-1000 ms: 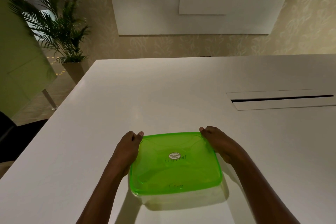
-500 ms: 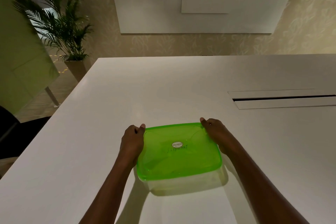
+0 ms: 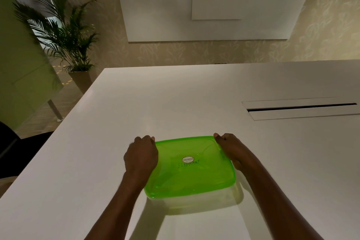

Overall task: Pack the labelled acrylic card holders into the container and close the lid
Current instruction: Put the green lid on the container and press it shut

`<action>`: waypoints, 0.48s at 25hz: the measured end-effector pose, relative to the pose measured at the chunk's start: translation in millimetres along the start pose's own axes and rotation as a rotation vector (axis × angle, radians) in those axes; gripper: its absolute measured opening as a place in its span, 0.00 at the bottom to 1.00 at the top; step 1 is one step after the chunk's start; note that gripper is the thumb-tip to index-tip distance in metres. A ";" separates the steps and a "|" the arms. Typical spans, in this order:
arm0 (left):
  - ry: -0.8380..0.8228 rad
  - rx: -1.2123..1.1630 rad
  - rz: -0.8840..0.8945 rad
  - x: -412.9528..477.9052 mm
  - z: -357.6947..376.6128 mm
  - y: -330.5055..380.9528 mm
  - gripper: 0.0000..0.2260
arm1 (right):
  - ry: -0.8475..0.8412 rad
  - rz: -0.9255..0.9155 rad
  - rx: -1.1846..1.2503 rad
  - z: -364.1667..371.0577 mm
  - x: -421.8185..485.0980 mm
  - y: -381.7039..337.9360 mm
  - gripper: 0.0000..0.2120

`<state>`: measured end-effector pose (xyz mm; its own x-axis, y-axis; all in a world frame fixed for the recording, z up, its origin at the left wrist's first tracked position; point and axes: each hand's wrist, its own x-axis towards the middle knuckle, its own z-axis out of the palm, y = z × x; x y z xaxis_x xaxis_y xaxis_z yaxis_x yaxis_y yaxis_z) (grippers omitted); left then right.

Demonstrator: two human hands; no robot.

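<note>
A clear plastic container (image 3: 202,201) stands on the white table (image 3: 175,103) near its front edge. A translucent green lid (image 3: 191,173) lies flat on top of it, with a round sticker and the handwritten word ELEPHANT in its middle. My left hand (image 3: 141,157) curls over the lid's left edge near the far corner. My right hand (image 3: 231,149) grips the lid's right edge near the far right corner. No acrylic card holders show; the lid hides what is inside.
A long cable slot with a flap (image 3: 300,108) is set into the table at the right. A potted palm (image 3: 64,31) stands on the floor beyond the table's far left corner. A pale green panel (image 3: 21,68) leans at the left.
The container, with both hands on its lid, has slid a little away from me across the table. Both hands keep the same hold on the lid's sides.
</note>
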<state>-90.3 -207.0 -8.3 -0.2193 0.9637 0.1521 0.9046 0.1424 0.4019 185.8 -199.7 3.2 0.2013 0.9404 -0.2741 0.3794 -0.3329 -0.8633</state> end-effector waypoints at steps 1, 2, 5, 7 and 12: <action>0.098 0.122 0.137 -2.2 -1.3 8.8 0.12 | 0.003 0.004 0.008 0.3 -0.7 -0.5 0.17; 0.160 0.138 0.314 -3.7 -1.2 20.8 0.11 | 0.006 0.006 0.013 0.8 -1.0 -0.7 0.18; -0.133 -0.050 0.595 -10.0 3.1 65.3 0.19 | 0.014 0.001 0.032 2.9 0.1 1.3 0.19; -0.333 -0.019 0.627 -15.8 13.0 89.0 0.23 | 0.033 0.006 0.059 3.7 1.6 5.3 0.19; -0.330 0.090 0.658 -24.7 31.1 110.3 0.24 | 0.046 0.000 0.144 3.9 -0.9 13.0 0.21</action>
<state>26.3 -208.0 4.2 0.4873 0.8717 0.0513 0.8403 -0.4842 0.2437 187.0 -204.6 -9.5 0.2440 0.9351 -0.2570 0.2470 -0.3162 -0.9160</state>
